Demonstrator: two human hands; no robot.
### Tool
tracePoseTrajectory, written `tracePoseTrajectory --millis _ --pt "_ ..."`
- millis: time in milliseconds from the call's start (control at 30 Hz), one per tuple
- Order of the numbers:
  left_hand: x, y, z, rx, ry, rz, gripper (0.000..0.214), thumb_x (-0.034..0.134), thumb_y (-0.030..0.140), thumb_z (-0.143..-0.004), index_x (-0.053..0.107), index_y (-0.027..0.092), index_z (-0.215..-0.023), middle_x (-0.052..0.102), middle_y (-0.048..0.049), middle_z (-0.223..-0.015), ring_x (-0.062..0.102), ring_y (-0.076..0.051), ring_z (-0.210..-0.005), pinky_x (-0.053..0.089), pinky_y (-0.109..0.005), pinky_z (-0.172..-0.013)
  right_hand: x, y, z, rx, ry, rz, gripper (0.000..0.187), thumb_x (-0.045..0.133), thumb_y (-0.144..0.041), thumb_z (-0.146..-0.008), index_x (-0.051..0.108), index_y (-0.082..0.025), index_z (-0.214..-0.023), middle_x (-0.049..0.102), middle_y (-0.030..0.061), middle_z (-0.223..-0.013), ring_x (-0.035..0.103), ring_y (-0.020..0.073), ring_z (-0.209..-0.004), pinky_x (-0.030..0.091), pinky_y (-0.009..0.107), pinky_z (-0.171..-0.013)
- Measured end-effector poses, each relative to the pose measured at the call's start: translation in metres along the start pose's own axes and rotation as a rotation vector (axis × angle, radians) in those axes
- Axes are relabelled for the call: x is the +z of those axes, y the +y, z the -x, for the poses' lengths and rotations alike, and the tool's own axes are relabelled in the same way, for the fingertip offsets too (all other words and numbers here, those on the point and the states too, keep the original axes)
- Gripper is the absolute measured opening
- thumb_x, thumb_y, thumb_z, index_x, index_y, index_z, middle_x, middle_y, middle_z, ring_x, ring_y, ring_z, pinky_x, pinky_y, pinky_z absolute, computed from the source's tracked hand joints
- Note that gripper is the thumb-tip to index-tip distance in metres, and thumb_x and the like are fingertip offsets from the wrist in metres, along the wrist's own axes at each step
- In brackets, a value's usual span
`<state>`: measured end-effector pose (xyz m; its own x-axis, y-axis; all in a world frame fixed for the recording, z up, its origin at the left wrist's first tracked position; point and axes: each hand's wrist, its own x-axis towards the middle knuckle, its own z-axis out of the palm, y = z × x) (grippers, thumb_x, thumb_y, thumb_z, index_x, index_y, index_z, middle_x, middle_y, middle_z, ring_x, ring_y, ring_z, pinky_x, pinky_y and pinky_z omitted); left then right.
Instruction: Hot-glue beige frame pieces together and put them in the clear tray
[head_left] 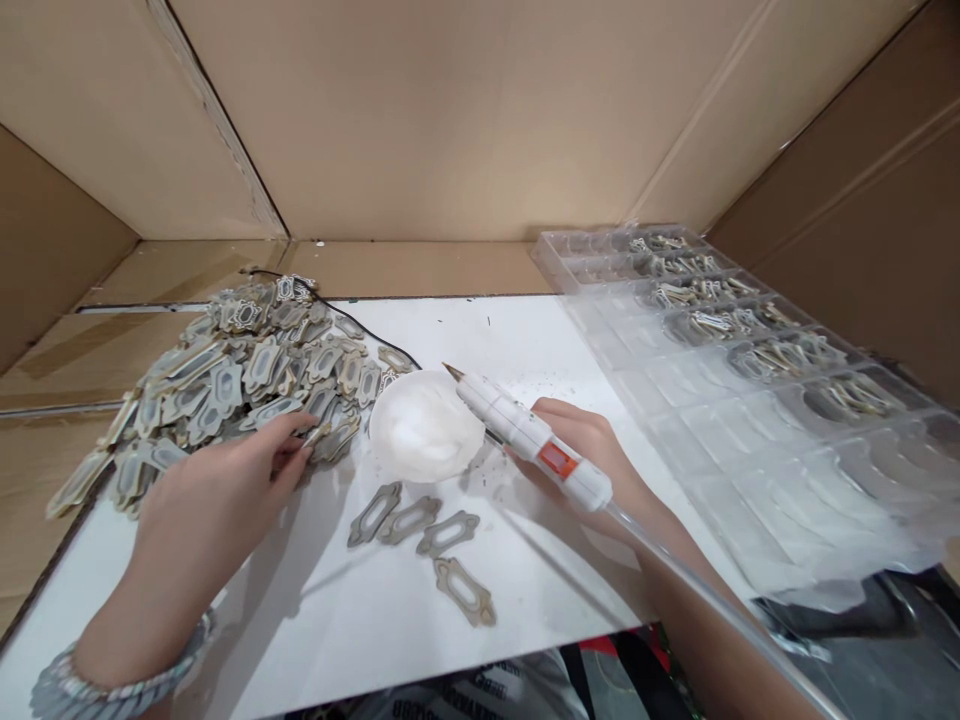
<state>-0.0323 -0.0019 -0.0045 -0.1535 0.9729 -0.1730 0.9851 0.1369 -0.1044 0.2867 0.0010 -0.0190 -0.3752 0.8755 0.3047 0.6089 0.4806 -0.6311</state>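
My left hand [240, 475] is at the front edge of a pile of flat, frame-shaped metal plates [262, 365], thumb and forefinger pinched on one plate [316, 432]. My right hand [581, 440] is closed around a white pen-shaped tool [525, 430] with a pointed brown tip, an orange window and a long pale tube or rod behind. The hand's fingertips are partly hidden behind the tool. Its tip points up and left, over the rim of a round white dish [427, 425] with soft white material inside. Several loose plates [448, 533] lie in front of the dish.
A clear plastic compartment tray [675, 400] stands on the right, with similar plates in its far and right-hand compartments. Cardboard walls [450, 120] enclose the back and sides. A black cord [360, 325] runs from the pile to the dish. A dark object [840, 615] sits at lower right.
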Motion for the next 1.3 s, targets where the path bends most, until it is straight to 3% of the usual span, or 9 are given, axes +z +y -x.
tracePoseTrajectory --millis 167,367,533,600,667,800,1000,1167,1300 --pt "-0.004 -0.003 0.000 0.013 0.159 0.060 0.041 0.034 0.046 -0.095 0.055 0.029 -0.126 0.079 -0.0007 -0.094 0.072 -0.029 -0.079 0.038 -0.031 -0.064 -0.001 0.001 0.000 -0.012 0.001 -0.019 0.023 0.053 -0.013 -0.077 0.036 -0.021 -0.063 0.044 -0.0023 -0.063 0.044 0.0109 -0.054 0.031 0.023 -0.052" --pt "-0.011 0.006 -0.005 0.112 0.068 0.172 0.033 0.033 0.042 -0.094 0.054 0.024 -0.112 0.077 -0.0058 -0.102 0.070 -0.028 -0.092 0.038 -0.029 -0.068 -0.001 0.001 0.000 0.022 -0.005 -0.018 0.027 0.053 -0.017 -0.082 0.035 -0.022 -0.062 0.043 -0.0021 -0.063 0.043 0.0116 -0.056 0.031 0.024 -0.053" --pt "-0.011 0.004 0.001 0.087 0.259 0.185 0.049 0.029 0.051 -0.093 0.063 0.022 -0.111 0.072 -0.0084 -0.091 0.067 -0.027 -0.088 0.040 -0.031 -0.071 0.001 0.004 0.000 0.018 0.006 -0.014 0.025 0.055 -0.014 -0.078 0.036 -0.021 -0.063 0.044 -0.0026 -0.064 0.043 0.0110 -0.056 0.030 0.024 -0.053" --pt "-0.011 0.003 0.007 0.100 0.200 0.220 0.048 0.031 0.055 -0.092 0.068 0.025 -0.102 0.072 -0.0043 -0.084 0.066 -0.023 -0.078 0.039 -0.029 -0.067 0.003 0.006 0.001 0.001 0.031 -0.018 0.024 0.055 -0.015 -0.079 0.037 -0.021 -0.064 0.044 -0.0026 -0.065 0.043 0.0108 -0.056 0.030 0.024 -0.053" --pt "-0.008 0.003 0.014 0.171 0.030 0.279 0.046 0.039 0.060 -0.088 0.070 0.028 -0.094 0.073 -0.0013 -0.082 0.065 -0.021 -0.072 0.038 -0.029 -0.064 0.003 0.006 0.002 -0.006 0.038 -0.021 0.025 0.055 -0.016 -0.081 0.037 -0.021 -0.064 0.044 -0.0026 -0.065 0.044 0.0107 -0.056 0.030 0.023 -0.053" --pt "0.003 0.014 0.021 0.299 -0.224 0.285 0.041 0.052 0.063 -0.080 0.072 0.028 -0.092 0.075 -0.0041 -0.094 0.068 -0.025 -0.081 0.042 -0.032 -0.067 0.001 0.003 0.002 0.008 0.003 -0.028 0.025 0.054 -0.013 -0.078 0.035 -0.021 -0.063 0.043 -0.0027 -0.063 0.043 0.0108 -0.056 0.030 0.023 -0.053" --pt "0.013 0.030 0.015 0.384 -0.227 0.262 0.032 0.058 0.043 -0.073 0.072 0.026 -0.095 0.074 -0.0089 -0.104 0.068 -0.030 -0.098 0.048 -0.037 -0.081 -0.001 0.001 0.000 0.014 -0.009 -0.033 0.025 0.054 -0.015 -0.081 0.037 -0.021 -0.063 0.044 -0.0023 -0.064 0.044 0.0115 -0.057 0.031 0.024 -0.054" --pt "0.010 0.034 0.012 0.385 -0.192 0.253 0.025 0.051 0.037 -0.076 0.071 0.026 -0.085 0.075 -0.0077 -0.091 0.070 -0.028 -0.086 0.048 -0.034 -0.069 -0.001 0.001 0.001 0.016 -0.001 -0.029 0.027 0.054 -0.019 -0.084 0.038 -0.021 -0.063 0.044 -0.0022 -0.064 0.044 0.0116 -0.057 0.031 0.024 -0.054" --pt "0.008 0.022 0.015 0.345 -0.134 0.313 0.022 0.056 0.039 -0.071 0.074 0.029 -0.080 0.077 -0.0031 -0.081 0.072 -0.025 -0.073 0.049 -0.030 -0.063 -0.002 0.000 0.000 0.023 0.016 -0.036 0.029 0.055 -0.020 -0.085 0.037 -0.021 -0.062 0.042 -0.0028 -0.062 0.042 0.0112 -0.056 0.030 0.025 -0.053"
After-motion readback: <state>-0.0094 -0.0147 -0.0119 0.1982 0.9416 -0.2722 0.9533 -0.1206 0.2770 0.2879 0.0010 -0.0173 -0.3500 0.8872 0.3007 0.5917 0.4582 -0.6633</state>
